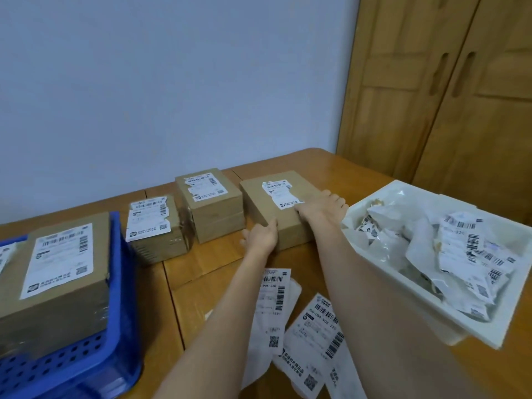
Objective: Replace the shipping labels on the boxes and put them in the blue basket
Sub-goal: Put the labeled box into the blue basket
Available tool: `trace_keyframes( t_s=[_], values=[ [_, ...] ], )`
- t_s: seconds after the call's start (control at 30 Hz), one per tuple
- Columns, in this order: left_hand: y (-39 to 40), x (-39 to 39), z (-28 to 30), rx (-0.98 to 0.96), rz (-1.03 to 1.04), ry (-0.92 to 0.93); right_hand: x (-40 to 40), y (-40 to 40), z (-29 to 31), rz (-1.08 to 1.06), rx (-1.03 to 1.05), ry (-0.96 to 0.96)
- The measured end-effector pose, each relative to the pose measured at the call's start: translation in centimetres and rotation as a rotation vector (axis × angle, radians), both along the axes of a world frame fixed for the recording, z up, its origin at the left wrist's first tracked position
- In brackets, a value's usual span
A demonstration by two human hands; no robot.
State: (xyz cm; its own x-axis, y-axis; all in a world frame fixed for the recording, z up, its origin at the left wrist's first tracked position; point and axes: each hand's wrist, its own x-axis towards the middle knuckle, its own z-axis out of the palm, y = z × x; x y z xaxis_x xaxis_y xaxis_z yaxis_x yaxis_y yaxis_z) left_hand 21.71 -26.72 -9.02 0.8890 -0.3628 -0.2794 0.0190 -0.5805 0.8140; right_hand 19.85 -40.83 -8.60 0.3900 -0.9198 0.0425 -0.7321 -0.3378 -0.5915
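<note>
I see the box (276, 208) between both hands, left hand (260, 236) gripping its near corner, right hand (322, 208) spread flat on top

"V05-220" on loose label (272, 300) on table (218, 263)
</note>
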Motion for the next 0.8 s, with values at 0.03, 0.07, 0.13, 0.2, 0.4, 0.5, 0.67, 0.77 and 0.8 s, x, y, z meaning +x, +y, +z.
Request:
trace_keyframes(
  t_s=[0.03,0.07,0.13,0.2,0.4,0.5,0.67,0.77,0.8],
  values=[
    [0.0,-0.1,0.2,-0.061,0.023,0.019,-0.2,0.3,0.3,-0.007,0.005,0.002],
    [0.0,-0.1,0.5,-0.117,0.028,0.038,-0.8,0.7,0.9,0.0,0.003,-0.016],
    [0.2,-0.4,1.7,-0.244,0.057,0.049,-1.4,1.5,2.3,-0.007,-0.007,-0.005],
    [0.3,-0.4,3.0,-0.344,0.081,0.048,-2.1,2.2,4.0,-0.034,-0.006,-0.069],
    [3.6,-1.4,6.1,-0.507,0.179,0.004,-4.6,5.3,8.3,0.008,-0.015,-0.297],
    [6.8,-3.2,6.9,-0.53,0.233,-0.041,-6.5,8.4,9.2,0.073,-0.002,-0.35],
    [13.4,-8.0,7.4,-0.521,0.288,-0.078,-10.6,14.5,9.1,0.135,0.012,-0.368],
    [17.5,-11.5,6.6,-0.482,0.304,-0.084,-13.8,18.1,7.7,0.167,0.03,-0.369],
    [18.7,-12.6,6.2,-0.463,0.304,-0.081,-14.9,19.1,7.2,0.172,0.036,-0.363]
  ],
)
